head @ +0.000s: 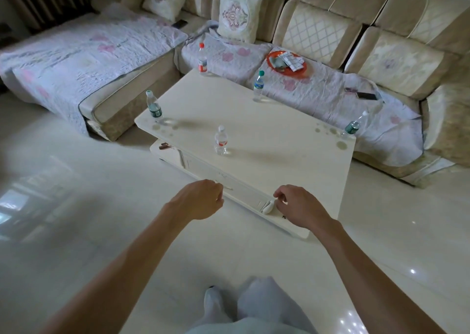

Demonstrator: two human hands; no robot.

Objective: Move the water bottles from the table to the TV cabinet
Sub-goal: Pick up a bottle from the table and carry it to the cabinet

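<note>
Cream table (pixel 267 130) before the sofa (pixel 318 28) carries five bottles (pixel 220 140); left hand (pixel 201 200) and right hand (pixel 298 206) hang loosely curled, empty.

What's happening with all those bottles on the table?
A person stands in front of the white coffee table, with the left hand and right hand held out toward its near edge, both holding nothing. Five water bottles stand on the table, none picked up yet. They are the red-capped bottle and green-capped bottle on the far side by the sofa, the left corner bottle, the right corner bottle, and the red-label bottle nearest the hands.
</note>
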